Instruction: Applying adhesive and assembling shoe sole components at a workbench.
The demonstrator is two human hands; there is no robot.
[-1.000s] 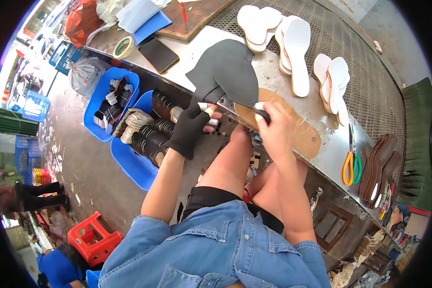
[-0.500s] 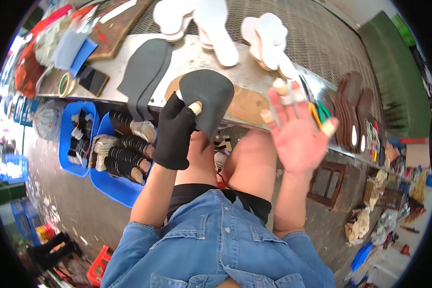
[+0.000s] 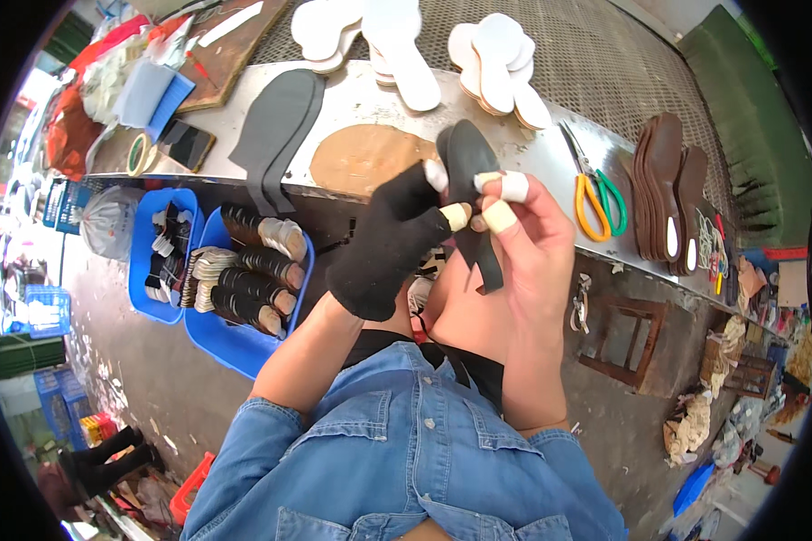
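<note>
Head view: both hands meet above the lap, just in front of the table [image 3: 550, 153] edge, and share one dark insole [image 3: 471, 194]. The left hand [image 3: 383, 243], in a black glove with cut-off tips, pinches the insole's left edge from behind; its taped fingers [image 3: 456, 216] are closed on it. The right hand [image 3: 528, 239], bare but with taped fingertips, grips the same piece from the right, thumb and forefinger pressed against its face. Held this way, upright with the toe up and the narrow end hanging toward the knees, the insole probably shows its face and rim to the person for close work.

On the table behind it lie a tan oval mat [image 3: 365, 158] and a grey sole sheet [image 3: 275, 135], both near the front edge. White insoles [image 3: 401, 45] sit farther back in stacks, well apart from the hands. Scissors [image 3: 591, 189] with yellow and green handles lie to the right, beside a stack of brown insoles [image 3: 668, 189].

Down left, under the table edge, blue bins [image 3: 235, 270] hold rolled dark pieces. The open room is the gap between table edge and knees; right of the legs stands a small wooden stool [image 3: 632, 338].
</note>
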